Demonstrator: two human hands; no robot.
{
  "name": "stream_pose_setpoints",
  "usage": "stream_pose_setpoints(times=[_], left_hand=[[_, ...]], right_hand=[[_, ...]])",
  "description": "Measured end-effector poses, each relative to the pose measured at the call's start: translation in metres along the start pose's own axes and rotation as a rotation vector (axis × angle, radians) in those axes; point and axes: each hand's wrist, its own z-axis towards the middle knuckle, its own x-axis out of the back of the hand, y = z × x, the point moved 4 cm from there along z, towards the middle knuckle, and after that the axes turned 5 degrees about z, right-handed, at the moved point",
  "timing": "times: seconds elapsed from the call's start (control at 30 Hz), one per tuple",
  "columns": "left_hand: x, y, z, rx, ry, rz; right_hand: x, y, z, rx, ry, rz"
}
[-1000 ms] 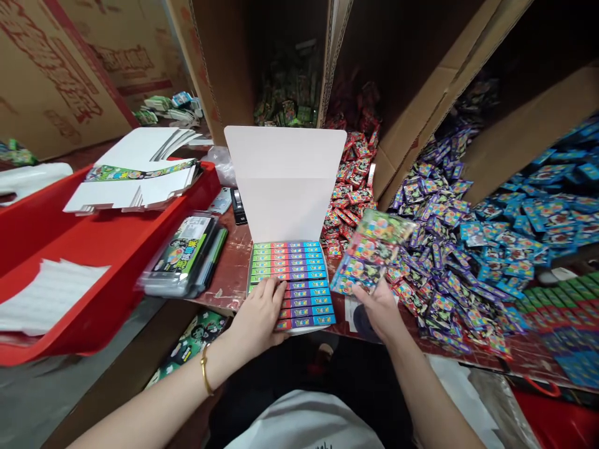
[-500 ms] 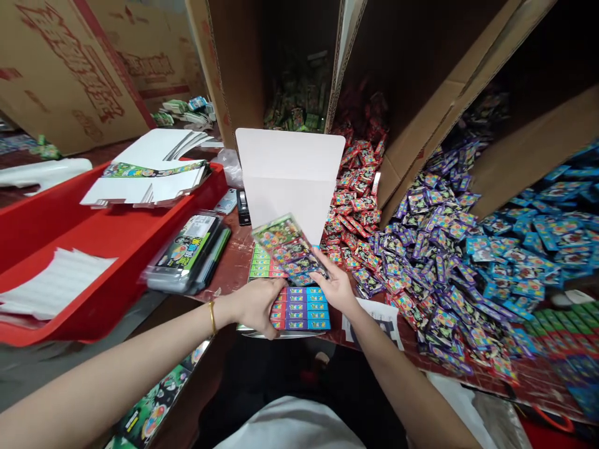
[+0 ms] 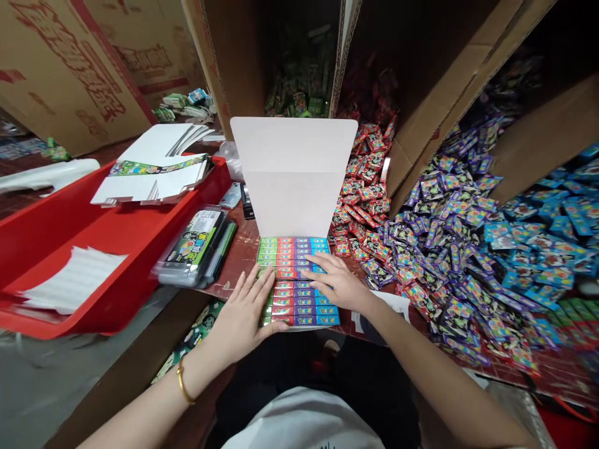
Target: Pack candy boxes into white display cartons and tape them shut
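Observation:
A white display box with its lid (image 3: 294, 193) raised sits in front of me. It is filled with rows of small candy packs (image 3: 305, 302), green, red, purple and blue in columns from left to right. My left hand (image 3: 246, 312) lies along the box's left side, fingers stretched out, fingertips on the green packs. My right hand (image 3: 339, 284) rests palm down over the blue and purple packs, fingers spread. Neither hand grips anything. The hands cover part of the middle rows.
Loose red packs (image 3: 367, 199), purple packs (image 3: 444, 249) and blue packs (image 3: 538, 243) spill from cardboard cartons on the right. On the left stands a red tray (image 3: 154, 227) with flat white box blanks (image 3: 150, 143) across it. Plastic-wrapped packages (image 3: 196, 246) lie between tray and box.
The row of mixed packs that my right hand held tilted above the box is now down among the others. My left hand has moved to the box's left side and opened; my right hand lies flat.

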Motion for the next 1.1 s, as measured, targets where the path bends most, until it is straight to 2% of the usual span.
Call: stream_pose_setpoints(times=[0.1,0.13,0.17,0.23,0.3,0.33,0.37,0.4,0.47,0.53,0.6,0.67,0.7,0.77,0.83,0.9,0.97,1.03,1.1], left_hand=[[-0.023,-0.014,-0.004,0.089,-0.070,-0.221],[-0.030,-0.017,-0.006,0.120,-0.082,-0.337],[-0.036,-0.020,-0.008,0.156,-0.071,-0.493],[-0.045,-0.029,-0.010,0.305,0.064,-0.881],[-0.058,-0.037,-0.010,0.593,0.280,-1.286],[-0.066,-0.037,-0.009,0.741,0.360,-1.458],[-0.074,-0.035,-0.007,0.855,0.394,-1.604],[-0.081,-0.031,-0.004,0.919,0.379,-1.730],[-0.087,-0.024,0.005,0.928,0.294,-1.902],[-0.085,-0.031,0.016,0.925,0.290,-1.935],[-0.075,-0.052,0.036,0.904,0.390,-1.870],[-0.058,-0.080,0.065,0.820,0.494,-1.797],[-0.049,-0.091,0.080,0.768,0.487,-1.789],[-0.029,-0.106,0.104,0.652,0.390,-1.710],[-0.008,-0.106,0.109,0.484,0.223,-1.483],[0.006,-0.090,0.090,0.277,0.025,-1.177],[0.006,-0.062,0.056,0.063,-0.171,-0.845],[-0.003,-0.033,0.022,-0.098,-0.233,-0.507],[-0.016,-0.010,0.001,-0.151,-0.199,-0.252]], right_hand=[[-0.009,0.004,-0.006,-0.115,-0.012,0.079],[-0.012,0.006,-0.009,-0.147,0.027,0.157],[-0.013,0.010,-0.013,-0.195,0.117,0.252],[-0.017,0.020,-0.022,-0.376,0.428,0.482],[-0.030,0.029,-0.033,-0.636,0.724,0.752],[-0.040,0.030,-0.037,-0.745,0.791,0.887],[-0.051,0.029,-0.038,-0.815,0.798,1.017],[-0.061,0.026,-0.038,-0.846,0.771,1.127],[-0.072,0.022,-0.035,-0.863,0.725,1.223],[-0.068,0.028,-0.029,-0.862,0.790,1.198],[-0.049,0.043,-0.014,-0.807,0.930,1.136],[-0.021,0.060,0.011,-0.687,1.028,1.106],[-0.007,0.068,0.027,-0.634,1.009,1.097],[0.017,0.075,0.052,-0.573,0.849,1.032],[0.032,0.070,0.058,-0.542,0.667,0.931],[0.037,0.052,0.041,-0.481,0.479,0.743],[0.029,0.022,0.011,-0.383,0.268,0.490],[0.010,-0.013,-0.022,-0.264,0.063,0.210],[-0.010,-0.042,-0.046,-0.185,-0.055,0.018]])
